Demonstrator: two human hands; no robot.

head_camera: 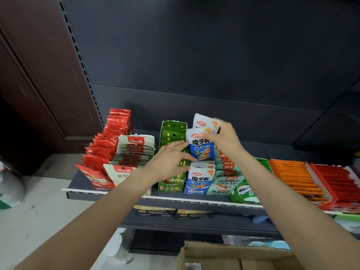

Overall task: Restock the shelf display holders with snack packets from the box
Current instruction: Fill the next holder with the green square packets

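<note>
My right hand [224,140] grips a small bunch of blue-and-white snack packets [201,147] by their upper right edge, above the blue display holder [196,189] on the shelf. My left hand [171,158] lies over the green holder [171,187], fingers stretched out and touching the left and lower edge of those packets. A few like packets [201,177] stand in the front of the blue holder. The brown cardboard box [224,254] sits open at the bottom of the view, its inside mostly out of sight.
Red packets [109,145] and pale packets [134,151] fill holders at the left. Mint-green packets [226,182], orange [296,176] and red strips [337,182] lie to the right. The dark shelf [109,194] has a white front rail; black boxes [155,211] sit on the shelf below.
</note>
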